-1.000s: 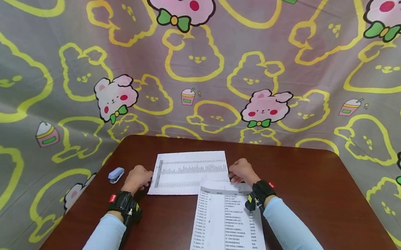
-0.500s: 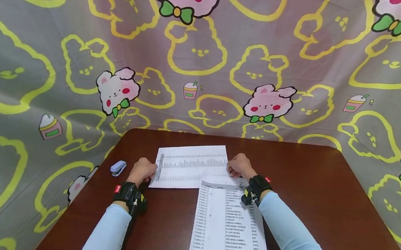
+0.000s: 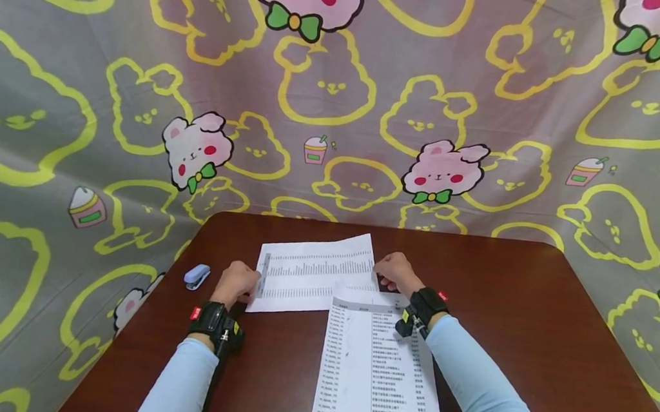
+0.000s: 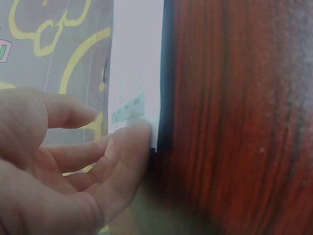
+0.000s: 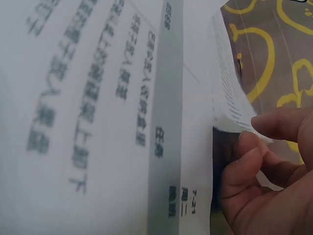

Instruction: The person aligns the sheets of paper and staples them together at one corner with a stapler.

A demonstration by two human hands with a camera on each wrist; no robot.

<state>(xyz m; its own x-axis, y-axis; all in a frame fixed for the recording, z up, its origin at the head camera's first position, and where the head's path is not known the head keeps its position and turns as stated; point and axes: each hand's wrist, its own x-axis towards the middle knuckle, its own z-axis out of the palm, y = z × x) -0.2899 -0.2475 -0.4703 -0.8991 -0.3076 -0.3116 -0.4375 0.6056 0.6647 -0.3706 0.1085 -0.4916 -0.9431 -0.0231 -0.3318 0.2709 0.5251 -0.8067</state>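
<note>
A printed sheet of paper (image 3: pixel 313 272) lies crosswise on the brown table, its far right corner bent upward. My right hand (image 3: pixel 397 271) is at its right edge; in the right wrist view the thumb and index finger of that hand (image 5: pixel 269 166) pinch the sheet's edge (image 5: pixel 232 105). My left hand (image 3: pixel 236 283) touches the left edge. Seen from the left wrist, the fingers of this hand (image 4: pixel 73 161) meet the edge of the sheet (image 4: pixel 134 58), while the thumb stands apart from them. A second printed sheet (image 3: pixel 378 371) lies nearer and overlaps the first sheet's near right part.
A light blue stapler (image 3: pixel 196 276) sits on the table (image 3: pixel 508 310), left of my left hand. Behind the table hangs a grey cloth (image 3: pixel 360 118) with cartoon animals. Both wrists wear black straps carrying cameras.
The head view has tilted slightly down. My left hand has shifted a little right against the sheet, and my right hand has taken its edge. The sheet's far right corner has risen.
</note>
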